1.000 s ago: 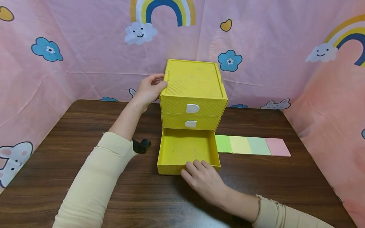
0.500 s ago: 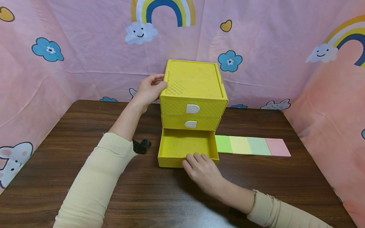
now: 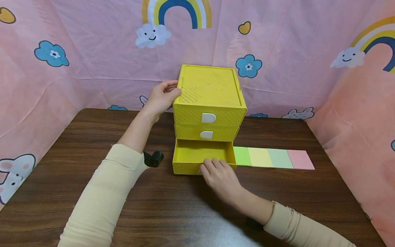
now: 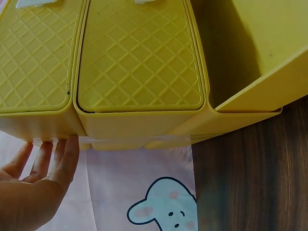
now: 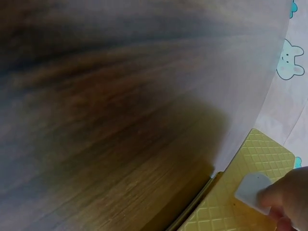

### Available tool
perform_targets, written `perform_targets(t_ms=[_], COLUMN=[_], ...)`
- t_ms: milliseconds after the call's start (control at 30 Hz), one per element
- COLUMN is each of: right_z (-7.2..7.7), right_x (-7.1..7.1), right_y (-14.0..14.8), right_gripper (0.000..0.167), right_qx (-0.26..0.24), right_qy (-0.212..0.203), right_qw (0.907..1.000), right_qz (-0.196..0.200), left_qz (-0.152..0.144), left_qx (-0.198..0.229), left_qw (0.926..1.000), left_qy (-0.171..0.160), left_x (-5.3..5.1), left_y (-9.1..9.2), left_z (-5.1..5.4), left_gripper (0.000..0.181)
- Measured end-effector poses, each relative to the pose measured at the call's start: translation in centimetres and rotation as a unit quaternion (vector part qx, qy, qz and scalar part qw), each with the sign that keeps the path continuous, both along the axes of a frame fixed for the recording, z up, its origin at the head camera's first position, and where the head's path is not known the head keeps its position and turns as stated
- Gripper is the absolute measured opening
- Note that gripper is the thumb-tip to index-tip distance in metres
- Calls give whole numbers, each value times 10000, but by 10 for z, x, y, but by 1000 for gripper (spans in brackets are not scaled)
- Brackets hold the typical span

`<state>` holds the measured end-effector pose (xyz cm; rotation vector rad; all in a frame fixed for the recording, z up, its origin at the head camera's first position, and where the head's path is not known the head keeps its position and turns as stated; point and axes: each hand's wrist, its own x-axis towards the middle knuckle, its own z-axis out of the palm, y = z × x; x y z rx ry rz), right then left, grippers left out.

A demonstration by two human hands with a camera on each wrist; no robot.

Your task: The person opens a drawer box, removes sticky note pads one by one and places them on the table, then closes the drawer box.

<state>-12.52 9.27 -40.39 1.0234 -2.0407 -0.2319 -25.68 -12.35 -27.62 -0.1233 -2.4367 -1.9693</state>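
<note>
A yellow drawer cabinet [image 3: 210,85] stands on the table with its two upper drawers closed. The bottom drawer [image 3: 197,167] is partly pulled out, and nothing lies on the part of its floor that shows. My right hand [image 3: 223,181] grips this drawer's front, fingers hooked over the rim. In the right wrist view the thumb lies on a white pull tab [image 5: 252,191]. My left hand [image 3: 162,97] steadies the cabinet's upper left side. Its fairly straight fingertips touch the side wall in the left wrist view, below the patterned drawer fronts [image 4: 139,62].
Right of the cabinet lies a row of coloured square paper pads, from a green one [image 3: 242,156] to a pink one [image 3: 300,159]. Dark wood tabletop [image 3: 123,212] spreads in front. A pink printed cloth [image 3: 108,58] hangs behind and at both sides.
The bottom drawer has slid backward into the cabinet, so less of it sticks out. My right hand has moved away from me along with it. The left hand stays put.
</note>
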Motion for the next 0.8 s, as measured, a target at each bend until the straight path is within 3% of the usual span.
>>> perform_targets(t_ms=[400, 800], right_z=[-2, -12], right_x=[-5, -11], right_y=[-2, 0], right_gripper=[41, 39], right_qx=[-86, -97], right_qy=[326, 265], right_qw=[9989, 9993], right_qz=[-315, -243], left_qz=[28, 52], left_qx=[100, 110], left_qw=[9999, 9999], left_qy=[19, -65], left_x=[0, -1], left_y=[0, 0], left_z=[-1, -1], left_gripper=[48, 48])
